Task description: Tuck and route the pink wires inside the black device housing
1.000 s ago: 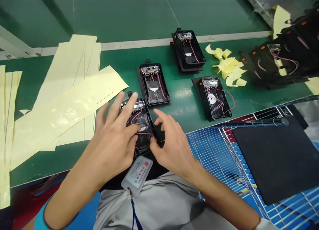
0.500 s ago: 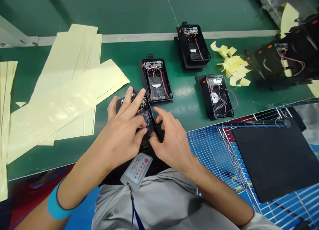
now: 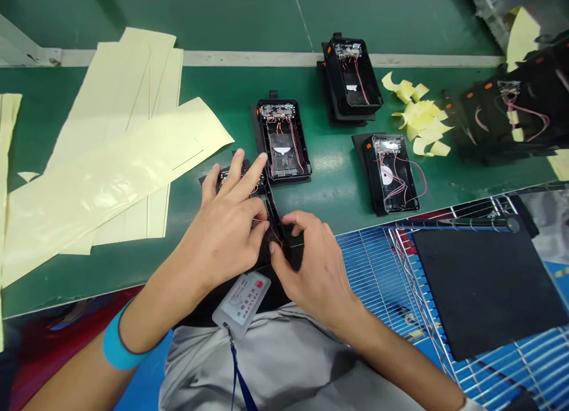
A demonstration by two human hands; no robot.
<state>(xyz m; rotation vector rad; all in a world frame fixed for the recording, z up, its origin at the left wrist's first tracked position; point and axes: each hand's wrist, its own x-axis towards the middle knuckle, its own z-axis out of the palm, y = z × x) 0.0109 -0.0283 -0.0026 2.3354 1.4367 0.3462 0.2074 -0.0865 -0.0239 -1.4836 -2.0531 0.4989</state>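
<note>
Unit under work: an open casing (image 3: 263, 193), black, with red wiring showing inside. It lies flat on the green bench (image 3: 208, 96) at the near edge, directly in front of the person, and both hands cover most of it.

I note the left hand (image 3: 224, 233) resting palm-down on top of the open casing. Its fingers are spread and stretched toward the far end, and the thumb is drawn in beside the wiring; it presses down and is not closed around anything. The right hand (image 3: 317, 263) is curled, with thumb and fingers drawn together on the casing's near right edge. What lies under its fingertips is hidden from me.

An ID badge (image 3: 242, 298) hangs on a blue lanyard just below the hands, against a grey shirt. A blue wristband (image 3: 116, 344) sits on the left forearm.

Just beyond the fingertips of the left hand lies a second casing (image 3: 283, 141), open side up, close to the first. A third casing (image 3: 395, 172) lies to the right, well apart. A fourth casing (image 3: 354, 73) stands farther back, resting on another black part. Yellow paper scraps (image 3: 420, 119) lie between the fourth casing and a blurred stack of casings (image 3: 511, 111) at the right margin.

Long pale yellow sheets (image 3: 111, 156) overlap on the left of the bench. To the near right, a wire rack (image 3: 377, 268) carries a black mat (image 3: 484, 286).
</note>
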